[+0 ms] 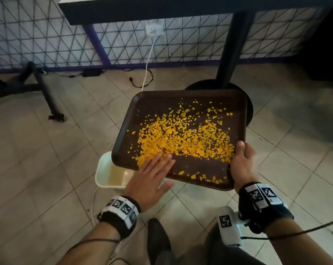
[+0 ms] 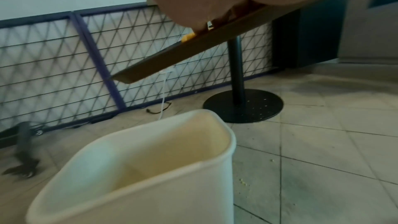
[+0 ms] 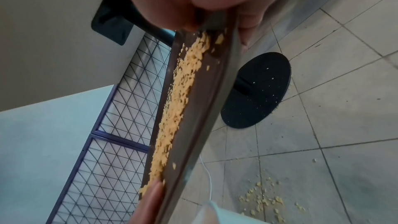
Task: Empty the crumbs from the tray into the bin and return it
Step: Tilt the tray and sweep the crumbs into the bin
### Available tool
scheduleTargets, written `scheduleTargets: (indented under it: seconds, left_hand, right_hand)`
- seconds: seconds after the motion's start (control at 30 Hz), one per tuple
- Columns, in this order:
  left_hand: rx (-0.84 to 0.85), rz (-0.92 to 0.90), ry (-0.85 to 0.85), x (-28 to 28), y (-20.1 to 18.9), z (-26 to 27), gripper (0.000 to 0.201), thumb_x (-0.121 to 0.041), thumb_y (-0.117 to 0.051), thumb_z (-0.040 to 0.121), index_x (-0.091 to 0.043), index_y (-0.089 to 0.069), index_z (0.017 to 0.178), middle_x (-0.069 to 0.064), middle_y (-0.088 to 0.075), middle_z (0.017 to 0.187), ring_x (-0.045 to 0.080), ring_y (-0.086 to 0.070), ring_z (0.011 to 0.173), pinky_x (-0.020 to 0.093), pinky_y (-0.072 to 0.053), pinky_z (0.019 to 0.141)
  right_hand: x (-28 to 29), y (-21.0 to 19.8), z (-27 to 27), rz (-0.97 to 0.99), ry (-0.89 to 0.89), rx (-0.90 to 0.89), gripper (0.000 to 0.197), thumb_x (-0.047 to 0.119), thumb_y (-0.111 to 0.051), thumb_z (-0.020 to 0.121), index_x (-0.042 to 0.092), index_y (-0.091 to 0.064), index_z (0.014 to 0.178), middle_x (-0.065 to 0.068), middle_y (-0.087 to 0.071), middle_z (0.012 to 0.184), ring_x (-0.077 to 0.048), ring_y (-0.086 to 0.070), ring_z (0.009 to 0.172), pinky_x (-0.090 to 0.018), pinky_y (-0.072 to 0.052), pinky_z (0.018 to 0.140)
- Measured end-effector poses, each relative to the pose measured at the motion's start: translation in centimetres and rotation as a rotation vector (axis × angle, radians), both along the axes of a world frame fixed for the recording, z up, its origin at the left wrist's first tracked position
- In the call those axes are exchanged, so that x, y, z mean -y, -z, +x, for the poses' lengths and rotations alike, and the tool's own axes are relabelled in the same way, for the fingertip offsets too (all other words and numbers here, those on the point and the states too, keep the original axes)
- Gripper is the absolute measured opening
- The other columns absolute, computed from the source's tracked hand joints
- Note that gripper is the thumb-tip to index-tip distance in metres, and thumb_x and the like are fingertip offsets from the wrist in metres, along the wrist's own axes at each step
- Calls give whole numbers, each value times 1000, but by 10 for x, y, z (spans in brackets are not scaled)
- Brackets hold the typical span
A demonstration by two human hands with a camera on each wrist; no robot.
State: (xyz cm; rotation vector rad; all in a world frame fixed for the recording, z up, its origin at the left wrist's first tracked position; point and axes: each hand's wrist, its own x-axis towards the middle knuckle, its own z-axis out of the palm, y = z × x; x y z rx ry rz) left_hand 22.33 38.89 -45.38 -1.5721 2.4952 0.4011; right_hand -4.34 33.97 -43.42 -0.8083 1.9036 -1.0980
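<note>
A dark brown tray [image 1: 156, 104] hangs tilted over the floor, its near-left corner low above a cream bin [image 1: 104, 175]. Orange crumbs [image 1: 181, 138] lie heaped across the tray's middle. My right hand [image 1: 242, 161] grips the tray's near-right edge, thumb on top. My left hand [image 1: 152, 176] lies flat on the tray with straight fingers touching the crumb pile. The left wrist view shows the bin [image 2: 150, 168] below the sloping tray [image 2: 172, 57]. The right wrist view looks along the tray [image 3: 193, 108] and its crumbs [image 3: 172, 117].
A black table pedestal [image 1: 228, 54] with a round base [image 2: 243, 106] stands just behind the tray. A wire-mesh barrier [image 1: 47, 35] runs along the back, with cables [image 1: 142, 81] on the tiles. Spilled crumbs [image 3: 264, 198] lie on the floor beside the bin.
</note>
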Motion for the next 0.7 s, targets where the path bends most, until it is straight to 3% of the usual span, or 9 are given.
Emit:
scheduleTargets:
  seconds: [0.1, 0.2, 0.27, 0.37, 0.43, 0.57, 0.7]
  left_hand:
    - [-35, -23, -37, 1, -8, -4, 69, -64, 8, 97, -28, -2, 155, -5, 4, 165, 12, 19, 149, 44, 0, 121]
    - [-104, -67, 110, -3, -19, -58, 65, -59, -3, 101, -25, -15, 156, -4, -4, 164, 19, 6, 152, 44, 3, 122]
    - [-167, -99, 231, -10, -17, -95, 61, -55, -16, 104, -23, -24, 155, -1, -14, 164, 23, -5, 152, 46, -3, 122]
    - [-168, -92, 290, -16, -5, -111, 57, -52, -26, 105, -24, -26, 155, -2, -22, 163, 25, -13, 151, 48, -12, 122]
    - [-133, -82, 252, -14, 0, -92, 58, -55, -22, 105, -25, -23, 155, -4, -17, 164, 23, -10, 152, 47, -10, 122]
    - [-50, -42, 99, -12, 13, -23, 65, -64, 1, 99, -32, -3, 155, -9, 5, 164, 12, 16, 150, 40, 8, 122]
    - [-9, -49, -75, -9, 18, 34, 58, -55, -8, 104, -27, -12, 155, -1, -14, 164, 11, 8, 151, 38, -2, 120]
  right_hand:
    - [-1, 0, -1, 20, 28, 1, 42, 60, -29, 86, 27, -57, 87, -7, -68, 91, -31, -67, 86, -56, -56, 80]
    - [0, -1, 3, 16, 40, 1, 40, 51, -31, 93, 22, -58, 89, -7, -67, 89, -30, -66, 86, -53, -56, 80]
    - [1, -2, 7, -19, 36, -21, 37, 44, -33, 97, 18, -58, 91, -5, -64, 85, -28, -62, 82, -52, -54, 81]
    - [1, 1, 10, -29, 28, -16, 42, 53, -32, 91, 21, -59, 89, -8, -66, 86, -33, -63, 84, -56, -53, 81]
    - [0, 2, 8, -10, 20, 9, 43, 56, -32, 88, 21, -58, 87, -11, -68, 88, -37, -66, 85, -58, -54, 77]
    - [2, -2, 4, 11, 11, 64, 40, 52, -34, 92, 21, -58, 88, -12, -68, 89, -35, -67, 84, -57, -57, 77]
    - [3, 2, -1, 16, 24, 57, 46, 62, -33, 83, 25, -60, 87, -9, -69, 90, -32, -68, 85, -57, -56, 80]
